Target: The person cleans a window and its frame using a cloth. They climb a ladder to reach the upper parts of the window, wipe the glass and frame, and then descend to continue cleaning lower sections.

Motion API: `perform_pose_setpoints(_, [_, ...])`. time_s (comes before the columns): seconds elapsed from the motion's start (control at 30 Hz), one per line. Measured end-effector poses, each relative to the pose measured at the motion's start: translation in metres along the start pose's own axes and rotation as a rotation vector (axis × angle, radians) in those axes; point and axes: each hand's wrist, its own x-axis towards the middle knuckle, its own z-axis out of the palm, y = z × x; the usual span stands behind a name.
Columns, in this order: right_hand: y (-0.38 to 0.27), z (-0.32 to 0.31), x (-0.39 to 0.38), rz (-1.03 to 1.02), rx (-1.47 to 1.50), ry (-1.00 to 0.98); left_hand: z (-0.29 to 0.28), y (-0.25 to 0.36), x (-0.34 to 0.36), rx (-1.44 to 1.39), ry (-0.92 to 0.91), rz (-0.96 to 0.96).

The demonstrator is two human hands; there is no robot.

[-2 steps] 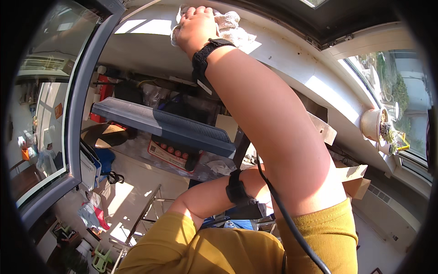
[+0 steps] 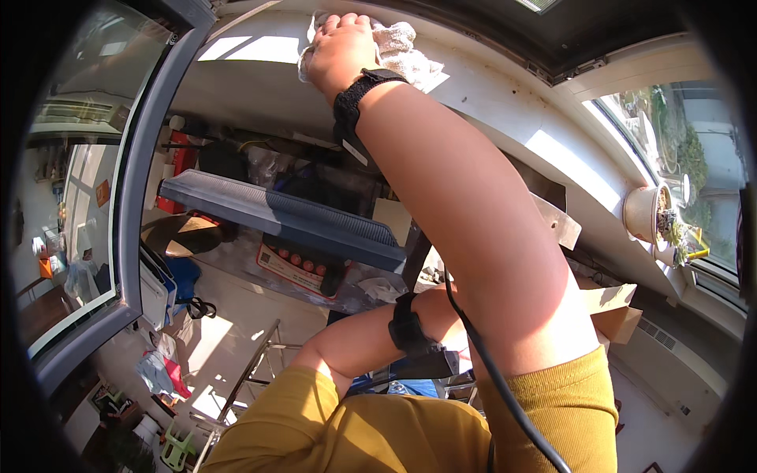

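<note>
My right hand is stretched far up and shut on a white crumpled cloth. It presses the cloth against the white window frame near the top. A black band sits on that wrist. My left forearm, in a yellow sleeve, lies bent across below, also with a black wristband. My left hand is mostly hidden behind my right arm, so its fingers do not show.
A grey open window sash stands at the left. Below are a grey monitor and a cluttered desk with a red package. A plant pot sits on the sill at right, above cardboard. A black cable crosses my right arm.
My right hand and the cloth have slid slightly right and down along the frame. My left arm has not moved.
</note>
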Motion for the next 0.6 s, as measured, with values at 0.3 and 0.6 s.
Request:
perform_pose_setpoints(0.3, [0.047,-0.033,-0.025,-0.037,-0.122,-0.367,0.031,0.015,0.021,-0.136,-0.045,0.220])
perform_pose_setpoints(0.6, [0.100,-0.056,-0.045,-0.033,-0.133,-0.726,0.032,0.022,0.020,-0.206,-0.123,0.454])
